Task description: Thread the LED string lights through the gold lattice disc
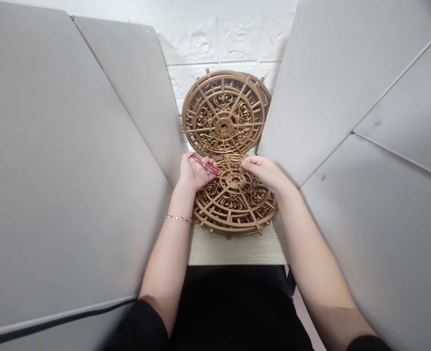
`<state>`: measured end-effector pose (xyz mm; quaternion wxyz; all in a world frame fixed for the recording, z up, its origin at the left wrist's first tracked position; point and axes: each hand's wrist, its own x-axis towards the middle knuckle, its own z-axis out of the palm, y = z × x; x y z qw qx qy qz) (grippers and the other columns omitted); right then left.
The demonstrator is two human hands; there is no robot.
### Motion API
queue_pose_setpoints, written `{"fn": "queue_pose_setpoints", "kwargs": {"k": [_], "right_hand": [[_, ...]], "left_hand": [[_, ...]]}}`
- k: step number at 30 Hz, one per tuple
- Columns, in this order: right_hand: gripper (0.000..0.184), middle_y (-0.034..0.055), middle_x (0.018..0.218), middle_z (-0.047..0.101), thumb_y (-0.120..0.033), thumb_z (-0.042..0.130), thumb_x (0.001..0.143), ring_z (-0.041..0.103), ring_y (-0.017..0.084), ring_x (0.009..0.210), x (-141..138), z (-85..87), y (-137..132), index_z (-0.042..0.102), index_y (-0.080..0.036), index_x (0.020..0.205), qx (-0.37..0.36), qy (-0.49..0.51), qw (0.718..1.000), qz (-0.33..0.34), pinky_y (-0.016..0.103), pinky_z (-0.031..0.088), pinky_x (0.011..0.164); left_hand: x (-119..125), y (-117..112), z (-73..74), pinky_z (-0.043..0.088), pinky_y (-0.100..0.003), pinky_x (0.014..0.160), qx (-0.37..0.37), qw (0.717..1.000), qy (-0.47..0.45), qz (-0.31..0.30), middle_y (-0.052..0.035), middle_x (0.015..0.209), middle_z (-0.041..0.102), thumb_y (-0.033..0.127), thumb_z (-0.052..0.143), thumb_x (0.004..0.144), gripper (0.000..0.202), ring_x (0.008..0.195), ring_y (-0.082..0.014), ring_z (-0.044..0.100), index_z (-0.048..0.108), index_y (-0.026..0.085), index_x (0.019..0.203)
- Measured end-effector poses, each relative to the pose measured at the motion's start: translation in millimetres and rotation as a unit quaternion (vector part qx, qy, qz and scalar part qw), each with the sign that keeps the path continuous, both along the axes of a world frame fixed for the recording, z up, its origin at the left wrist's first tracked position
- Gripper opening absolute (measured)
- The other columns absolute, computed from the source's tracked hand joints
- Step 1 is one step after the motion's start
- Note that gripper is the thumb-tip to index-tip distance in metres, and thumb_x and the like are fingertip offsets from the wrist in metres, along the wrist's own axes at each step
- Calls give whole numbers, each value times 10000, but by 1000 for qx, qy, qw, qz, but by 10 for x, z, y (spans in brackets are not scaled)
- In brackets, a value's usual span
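A round gold openwork disc (233, 200) lies flat on a light wooden table (237, 248). More gold discs (223, 113) of the same kind lean upright against the white wall behind it. My left hand (195, 173) is closed around a red pen-like tool (205, 164), its tip pointing toward the flat disc's far rim. My right hand (262, 171) rests on the far right part of the flat disc, fingers pinched together near its hub. A thin yellow wire (223, 141) runs from the upright disc down toward my hands. A bracelet (178, 219) circles my left wrist.
Tall grey panels (72, 170) (365, 146) wall in the narrow table on both sides. A white textured brick wall (215, 44) stands at the back. The table's near edge is just above my dark clothing (233, 302).
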<state>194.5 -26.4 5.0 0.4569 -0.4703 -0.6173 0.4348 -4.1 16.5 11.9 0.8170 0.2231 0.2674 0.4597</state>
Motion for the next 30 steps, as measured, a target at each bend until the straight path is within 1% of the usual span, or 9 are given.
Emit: {"fn": "queue_pose_setpoints", "kwargs": {"k": [5, 9, 12, 14, 19, 22, 24, 27, 30], "right_hand": [[208, -14, 721, 550, -408, 543, 724, 538, 93, 712, 16, 130, -85, 504, -204, 730, 58, 109, 992, -22, 270, 443, 747], [263, -33, 648, 447, -497, 492, 732, 497, 94, 635, 49, 253, -179, 447, -239, 750, 84, 94, 988, -89, 267, 453, 676], [301, -43, 590, 372, -533, 511, 709, 432, 86, 530, 47, 288, -214, 449, -244, 765, 84, 87, 988, -98, 248, 425, 567], [323, -40, 583, 376, -554, 509, 706, 427, 86, 515, 32, 287, -220, 462, -243, 778, 88, 70, 989, -97, 243, 400, 530], [381, -14, 634, 449, -609, 450, 726, 479, 105, 585, 5, 283, -238, 494, -240, 810, 118, 25, 986, -115, 248, 399, 552], [357, -21, 619, 457, -580, 495, 717, 454, 95, 565, -8, 291, -259, 520, -228, 769, 122, 21, 988, -95, 241, 383, 552], [307, -22, 629, 485, -514, 550, 710, 451, 89, 575, -41, 290, -267, 545, -209, 736, 119, 0, 991, -53, 237, 379, 570], [235, -5, 688, 549, -414, 574, 719, 471, 97, 631, -133, 263, -257, 588, -179, 717, 103, -89, 991, 11, 237, 374, 605], [207, -18, 625, 534, -366, 553, 736, 437, 92, 593, -229, 207, -225, 619, -172, 712, 98, -190, 977, 6, 233, 340, 584]], "left_hand": [[7, -17, 12, 489, -319, 566, 1, 1000, -6, -4, -54, 567, 528, 421, 257, 778, 357, 562, -166, 566, 381, 183, 543], [27, -26, 11, 491, -311, 546, 0, 1000, -16, -10, -55, 551, 522, 423, 251, 786, 369, 553, -164, 568, 382, 180, 540], [58, -36, 11, 496, -313, 542, 6, 1000, -14, -21, -60, 564, 530, 419, 234, 798, 384, 547, -162, 571, 376, 178, 535], [80, -46, 15, 497, -312, 536, 1, 999, -14, -28, -63, 573, 532, 417, 231, 801, 385, 542, -159, 569, 372, 178, 533], [109, -64, 13, 498, -310, 543, -10, 999, -36, -29, -61, 567, 520, 405, 259, 800, 368, 546, -155, 563, 369, 175, 534], [121, -67, -5, 501, -308, 569, -15, 998, -60, -31, -52, 554, 504, 380, 241, 820, 373, 549, -142, 557, 357, 177, 529], [135, -71, -18, 504, -315, 586, -22, 997, -72, -36, -47, 546, 500, 371, 216, 836, 386, 554, -142, 559, 351, 181, 528], [159, -79, -32, 497, -299, 575, -27, 995, -83, -46, -46, 531, 497, 378, 187, 848, 407, 553, -145, 559, 352, 186, 529], [174, -79, -39, 475, -268, 528, -26, 995, -77, -51, -56, 532, 501, 392, 184, 847, 416, 555, -151, 556, 358, 187, 530]]}}
